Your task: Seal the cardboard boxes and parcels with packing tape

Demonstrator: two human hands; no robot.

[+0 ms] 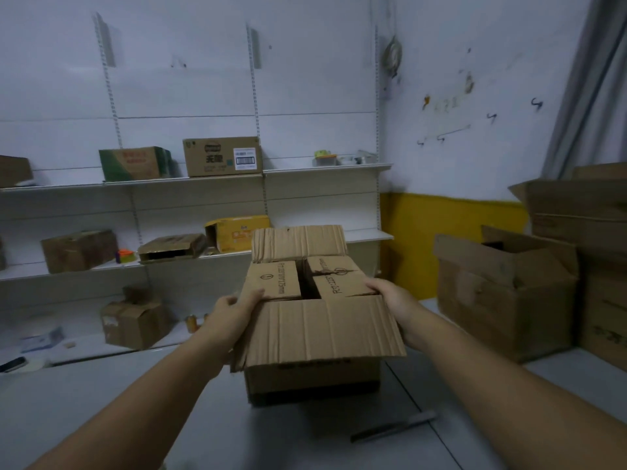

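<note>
A small brown cardboard box [315, 337] stands on the grey table [101, 401] in front of me. Its near and far long flaps stick up and outward, while the two short side flaps are folded inward over the opening with a dark gap between them. My left hand [234, 317] presses the left side flap down, its thumb lying on top of it. My right hand [390, 296] presses the right side flap down at its outer edge. No tape roll is in sight.
A dark knife or cutter [393, 427] lies on the table right of the box. Large open cardboard boxes [502, 293] stack at the right. White wall shelves [203, 181] behind hold several more boxes. A phone [12, 364] lies at the far left.
</note>
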